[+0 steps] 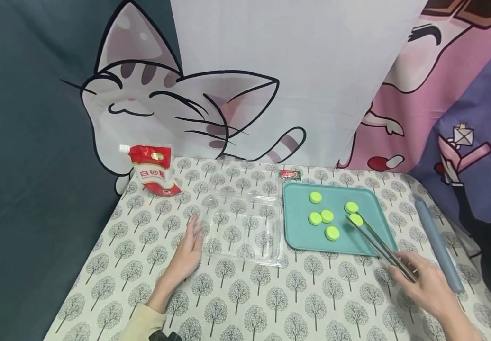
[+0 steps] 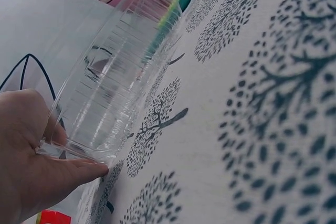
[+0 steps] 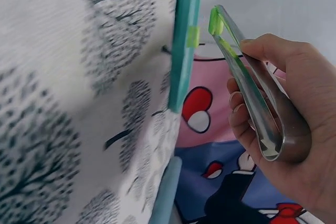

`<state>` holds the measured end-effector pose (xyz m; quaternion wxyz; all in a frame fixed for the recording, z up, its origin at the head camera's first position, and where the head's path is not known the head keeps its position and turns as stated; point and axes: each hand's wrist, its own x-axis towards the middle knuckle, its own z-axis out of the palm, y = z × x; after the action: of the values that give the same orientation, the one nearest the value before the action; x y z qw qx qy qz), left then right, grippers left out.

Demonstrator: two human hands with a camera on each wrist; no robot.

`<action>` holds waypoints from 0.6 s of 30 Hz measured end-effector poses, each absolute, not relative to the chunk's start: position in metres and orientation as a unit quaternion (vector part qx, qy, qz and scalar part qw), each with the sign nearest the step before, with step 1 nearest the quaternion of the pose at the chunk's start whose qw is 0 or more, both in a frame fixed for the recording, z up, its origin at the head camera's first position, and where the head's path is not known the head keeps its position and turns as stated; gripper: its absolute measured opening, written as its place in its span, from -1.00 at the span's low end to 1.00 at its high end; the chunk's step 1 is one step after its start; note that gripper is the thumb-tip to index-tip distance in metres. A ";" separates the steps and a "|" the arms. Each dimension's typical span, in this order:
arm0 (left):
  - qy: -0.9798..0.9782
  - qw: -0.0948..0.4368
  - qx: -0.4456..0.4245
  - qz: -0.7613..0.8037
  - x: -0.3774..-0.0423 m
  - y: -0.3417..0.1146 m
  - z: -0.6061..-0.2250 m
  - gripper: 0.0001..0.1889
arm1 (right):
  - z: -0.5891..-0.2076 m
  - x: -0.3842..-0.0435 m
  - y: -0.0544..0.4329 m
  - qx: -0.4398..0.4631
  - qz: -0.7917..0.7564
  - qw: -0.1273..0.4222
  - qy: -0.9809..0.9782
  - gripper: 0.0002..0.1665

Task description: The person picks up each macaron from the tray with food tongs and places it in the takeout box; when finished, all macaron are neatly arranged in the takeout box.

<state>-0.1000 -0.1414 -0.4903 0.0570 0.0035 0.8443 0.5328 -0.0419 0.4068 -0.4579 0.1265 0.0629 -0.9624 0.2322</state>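
In the head view my left hand [image 1: 189, 251] is at the left side of a clear plastic clamshell box [image 1: 245, 260]. The left wrist view shows its thumb and fingers pinching the rim of the box [image 2: 100, 98]. My right hand [image 1: 426, 284] grips metal tongs [image 1: 382, 248] over the right part of a teal tray [image 1: 298, 241]. Between the tong tips is a round light-green piece like a macaron [image 3: 216, 21], which the right wrist view shows raised off the tray. Several similar green pieces [image 1: 332, 233] lie on the tray.
A red and white spouted bag [image 1: 153, 173] stands at the back left. Behind the tray lies a small red and green packet [image 1: 290, 175]. A grey-blue rod [image 1: 439, 246] lies along the right side of the table. Cartoon-printed cloth [image 1: 313, 61] hangs behind.
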 end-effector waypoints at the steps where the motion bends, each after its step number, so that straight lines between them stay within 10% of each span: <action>1: 0.844 0.057 0.003 0.533 -0.100 -0.141 -0.491 -0.33 | -0.455 -0.043 0.405 0.066 0.232 0.128 -0.962 -0.50; 18: 0.845 0.032 0.013 0.533 -0.101 -0.139 -0.491 -0.31 | -0.419 -0.065 0.351 0.176 0.237 0.165 -0.941 -0.49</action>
<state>-0.1013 -0.1387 -0.4910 0.0317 0.0131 0.8452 0.5334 -0.0655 0.3511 -0.4191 0.1647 0.1763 -0.9412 0.2367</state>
